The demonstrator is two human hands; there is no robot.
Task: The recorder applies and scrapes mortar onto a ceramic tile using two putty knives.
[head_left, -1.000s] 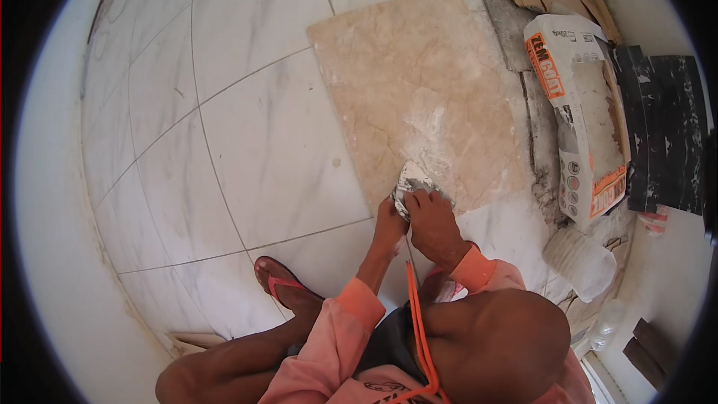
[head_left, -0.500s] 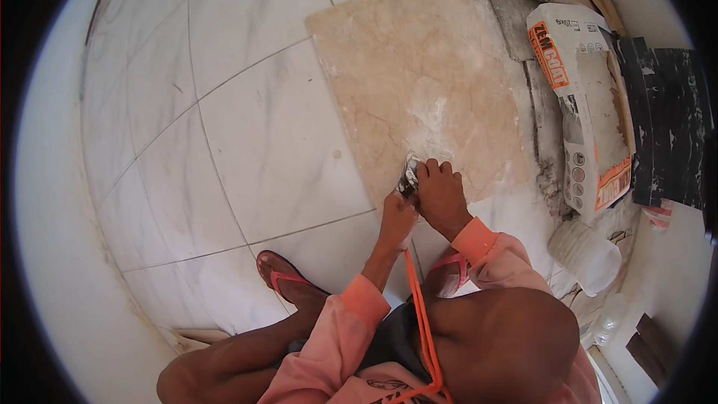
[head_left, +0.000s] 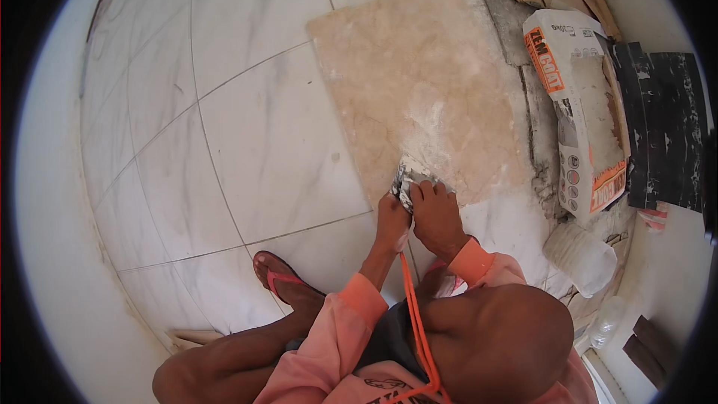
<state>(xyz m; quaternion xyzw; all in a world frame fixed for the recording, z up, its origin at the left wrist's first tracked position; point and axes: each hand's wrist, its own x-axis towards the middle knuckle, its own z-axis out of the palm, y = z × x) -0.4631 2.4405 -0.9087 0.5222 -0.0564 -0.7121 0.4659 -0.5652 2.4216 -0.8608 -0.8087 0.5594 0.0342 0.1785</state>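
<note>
Both hands are together at the near edge of a beige mottled square (head_left: 396, 60) on the floor. My left hand (head_left: 392, 222) is closed round the lower left side of a crumpled-looking grey piece smeared with white (head_left: 408, 174); its kind I cannot make out. My right hand (head_left: 437, 218) lies over the same piece from the right, its fingers curled on it. A pale powdery patch (head_left: 426, 116) marks the beige surface just beyond the piece. An orange cord (head_left: 413, 307) hangs near my left wrist.
White marbled floor tiles (head_left: 262, 135) spread to the left. On the right lie a torn white-and-orange bag (head_left: 580, 120), a black sheet (head_left: 662, 123), a grey board (head_left: 505, 15) and a pale translucent container (head_left: 580, 258). My sandalled foot (head_left: 280, 277) is near the hands.
My right hand has shifted slightly down and toward the left hand. More of the white-smeared grey piece now shows above the fingers, broader than before.
</note>
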